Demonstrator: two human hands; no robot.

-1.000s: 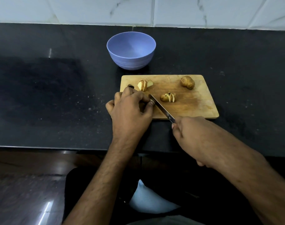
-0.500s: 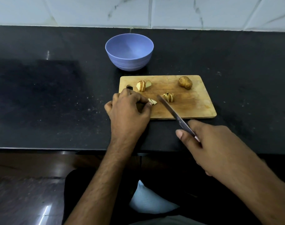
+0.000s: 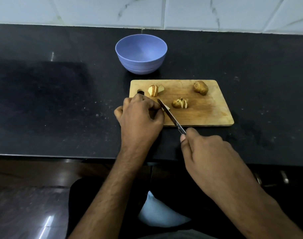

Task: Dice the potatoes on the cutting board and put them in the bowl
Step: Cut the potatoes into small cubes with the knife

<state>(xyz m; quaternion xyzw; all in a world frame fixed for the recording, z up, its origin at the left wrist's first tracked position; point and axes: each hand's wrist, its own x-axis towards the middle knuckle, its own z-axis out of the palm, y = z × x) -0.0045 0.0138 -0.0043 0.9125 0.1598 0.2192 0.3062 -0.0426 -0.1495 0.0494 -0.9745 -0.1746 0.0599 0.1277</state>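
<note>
lavender-blue bowl (image 3: pixel 141 54), tan wood cutting board (image 3: pixel 207 109), brown-skinned potatoes (image 3: pixel 201 87) w/ pale cut faces, black speckled desk (image 3: pixel 61 100), white marbled tiles (image 3: pixel 95 11)

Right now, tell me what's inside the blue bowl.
Nothing shows inside the blue bowl: its far inner wall and floor look bare. The near rim hides the near inner wall. All potato is on the cutting board.

Dim, soft overhead light. Black countertop (image 3: pixel 43 100) underexposed, grain lost. Faint glare streak on floor (image 3: pixel 45 226). Wide-angle bowing at edges; slightly soft throughout.
</note>
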